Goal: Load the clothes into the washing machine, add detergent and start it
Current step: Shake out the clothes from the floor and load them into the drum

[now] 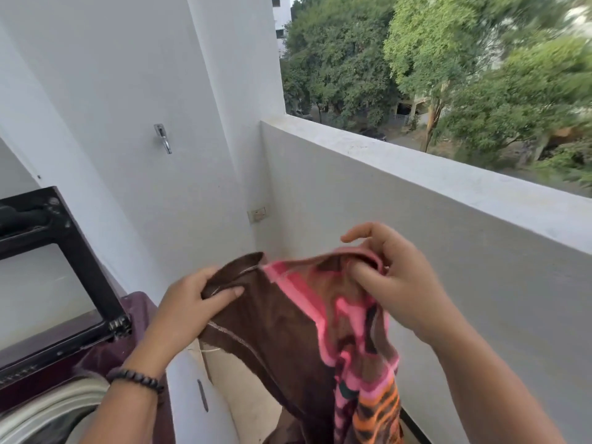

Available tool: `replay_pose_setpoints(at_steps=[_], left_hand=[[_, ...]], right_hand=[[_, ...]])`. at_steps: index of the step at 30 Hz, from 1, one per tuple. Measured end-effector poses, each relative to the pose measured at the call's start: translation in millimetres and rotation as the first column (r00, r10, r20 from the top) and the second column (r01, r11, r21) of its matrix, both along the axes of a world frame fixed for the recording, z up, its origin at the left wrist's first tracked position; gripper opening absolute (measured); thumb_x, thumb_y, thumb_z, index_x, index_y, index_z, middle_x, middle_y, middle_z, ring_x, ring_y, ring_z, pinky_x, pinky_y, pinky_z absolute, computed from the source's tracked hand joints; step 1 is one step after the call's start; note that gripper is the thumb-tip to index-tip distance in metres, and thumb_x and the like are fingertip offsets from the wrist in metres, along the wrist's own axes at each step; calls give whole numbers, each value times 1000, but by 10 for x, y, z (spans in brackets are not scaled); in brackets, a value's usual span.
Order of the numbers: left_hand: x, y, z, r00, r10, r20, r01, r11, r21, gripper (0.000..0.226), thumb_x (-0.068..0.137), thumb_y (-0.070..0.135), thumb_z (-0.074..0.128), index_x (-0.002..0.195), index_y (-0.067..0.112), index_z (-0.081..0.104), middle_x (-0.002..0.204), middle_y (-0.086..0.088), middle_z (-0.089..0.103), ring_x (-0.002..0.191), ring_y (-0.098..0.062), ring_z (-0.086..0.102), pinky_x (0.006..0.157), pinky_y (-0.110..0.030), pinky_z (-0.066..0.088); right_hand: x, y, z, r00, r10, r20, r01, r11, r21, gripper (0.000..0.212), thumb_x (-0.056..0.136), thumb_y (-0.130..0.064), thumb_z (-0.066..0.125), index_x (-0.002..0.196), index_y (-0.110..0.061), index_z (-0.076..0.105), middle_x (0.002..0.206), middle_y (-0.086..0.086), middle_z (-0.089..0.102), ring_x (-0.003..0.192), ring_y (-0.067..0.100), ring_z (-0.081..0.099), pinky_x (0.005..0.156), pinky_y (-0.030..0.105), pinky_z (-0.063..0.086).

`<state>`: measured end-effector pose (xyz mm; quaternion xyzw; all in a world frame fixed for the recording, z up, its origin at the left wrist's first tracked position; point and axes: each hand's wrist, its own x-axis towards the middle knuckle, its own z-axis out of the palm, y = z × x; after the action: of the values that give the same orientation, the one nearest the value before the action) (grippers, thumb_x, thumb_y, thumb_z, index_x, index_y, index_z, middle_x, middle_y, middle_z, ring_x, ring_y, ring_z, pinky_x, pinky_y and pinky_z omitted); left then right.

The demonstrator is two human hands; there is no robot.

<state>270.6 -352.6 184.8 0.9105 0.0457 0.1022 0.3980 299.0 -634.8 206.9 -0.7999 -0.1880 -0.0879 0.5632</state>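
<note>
The fingers [224, 291] of the left hand [189, 302] were curled over the brown edge of the garment [288, 331], thumb laid flat along the hem, pinching it firmly, and over on the other side the right hand [394, 283] had its fingers [362, 277] tucked into the pink collar fold, gripping the cloth while the index finger arched free above it. Between the two hands the garment was stretched open and held up in the air, brown on the left part, pink stripes through the middle, an orange-and-black tiger pattern hanging down at the bottom edge of the view. A dark beaded bracelet [136, 378] sat on the left wrist. Below and to the left of that wrist was the washing machine [128, 318], a maroon top-loader with its dark-framed lid [61, 251] standing raised and the pale drum rim [54, 408] showing at the lower left corner; the garment hung to the right of the machine, not inside it. Behind it all stood a white wall with a metal hook [163, 138] and a small switch plate [259, 213] near the corner. A white balcony parapet [448, 200] ran off to the right, and past it were green trees [448, 59], blurred at the far edge.
</note>
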Motion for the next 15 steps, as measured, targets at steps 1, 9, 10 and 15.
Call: replay_pose_setpoints(at_steps=[1,9,10,15], left_hand=[[-7,-124,105,997,-73,14,72,997,25,12,79,35,77,90,35,71,83,19,72,80,1,67,79,-34,54],[57,-790,401,933,-267,243,299,948,-107,35,67,39,83,91,32,58,80,7,66,63,-12,61,65,-32,51],[59,-762,355,940,-239,245,290,935,-202,40,64,43,82,94,34,58,87,6,67,69,-13,65,68,-31,54],[-46,-852,-5,918,-372,141,389,769,-508,45,71,22,85,110,24,61,102,3,74,97,-13,70,81,-26,55]], right_hand=[[-5,28,-29,998,65,-8,-65,982,-178,42,82,-25,70,118,-40,54,100,-13,64,86,0,61,76,21,50],[-17,472,-169,979,201,41,-188,960,-208,5,86,-9,63,88,-13,65,76,0,68,69,10,61,62,27,45],[8,442,-164,980,193,39,-181,961,-211,7,89,-12,62,84,-13,66,71,0,67,64,12,59,59,29,44],[11,399,-73,984,157,87,-153,987,-49,20,92,-28,60,90,-10,70,78,4,73,74,20,67,67,38,52]])
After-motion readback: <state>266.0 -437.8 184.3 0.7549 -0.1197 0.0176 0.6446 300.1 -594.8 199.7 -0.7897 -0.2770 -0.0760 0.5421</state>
